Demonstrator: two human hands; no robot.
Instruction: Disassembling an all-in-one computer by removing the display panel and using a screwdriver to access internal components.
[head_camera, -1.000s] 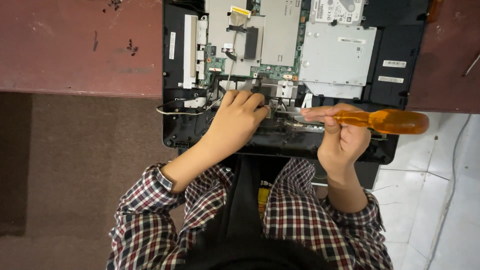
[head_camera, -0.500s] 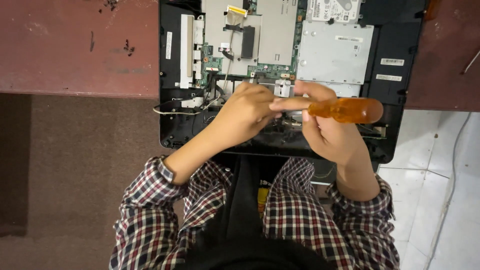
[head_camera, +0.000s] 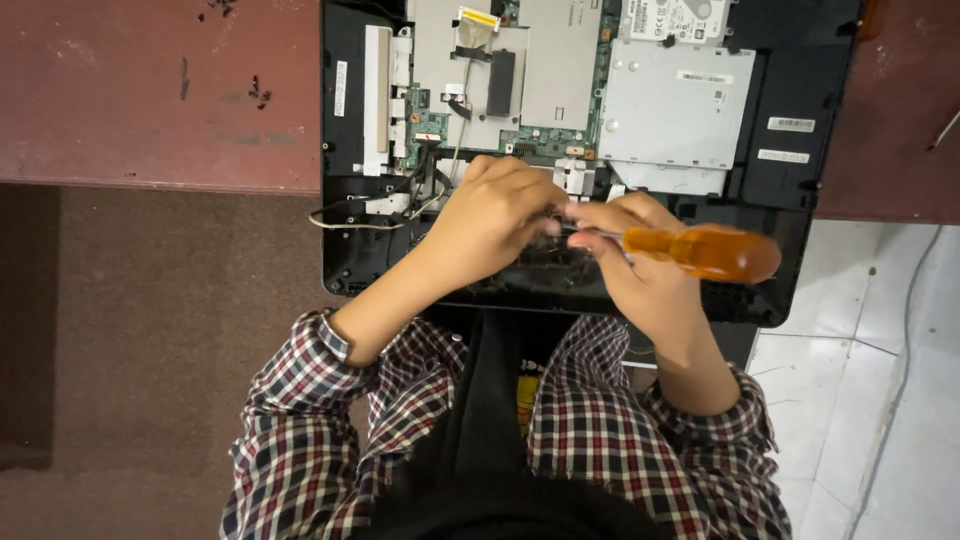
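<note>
Head view: an orange-handled screwdriver (head_camera: 705, 251) is gripped by the right hand (head_camera: 640, 265), fingers closed around it, lying sideways over the opened computer (head_camera: 790, 100). The left hand (head_camera: 500, 215) is curled beside the shaft; whether anything is pinched cannot be told.

head cam | looks straight down | close above opened laptop (head_camera: 560, 150)

right hand (head_camera: 640, 270) grips orange-handled screwdriver (head_camera: 705, 252) | left hand (head_camera: 495, 215) touches its tip | opened black computer chassis (head_camera: 800, 100) beneath, on reddish table (head_camera: 150, 90)
</note>
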